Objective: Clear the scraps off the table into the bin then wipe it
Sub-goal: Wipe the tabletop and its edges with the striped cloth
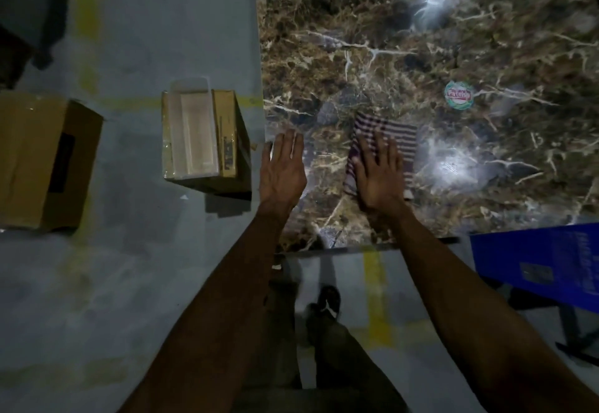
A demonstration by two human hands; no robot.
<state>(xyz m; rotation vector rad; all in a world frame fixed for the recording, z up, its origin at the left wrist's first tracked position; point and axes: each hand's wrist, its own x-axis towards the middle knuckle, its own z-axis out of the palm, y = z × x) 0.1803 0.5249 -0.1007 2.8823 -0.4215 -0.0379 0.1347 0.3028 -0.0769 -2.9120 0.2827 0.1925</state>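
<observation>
A brown marble-patterned table (453, 40) fills the upper right. My right hand (379, 174) lies flat with spread fingers on a striped purple-and-white cloth (400, 135) near the table's front left. My left hand (282, 169) rests flat with straight fingers at the table's left edge, holding nothing. A round printed sticker or lid (458, 95) lies on the table beyond the cloth. On the floor just left of the table stands an open cardboard box (223, 140) with white packing inside.
A larger cardboard box (42, 159) lies on the floor at far left. A blue box or panel (538, 263) overlaps the table's front right corner. My legs and a shoe (329, 302) show below the table edge. Yellow lines mark the grey floor.
</observation>
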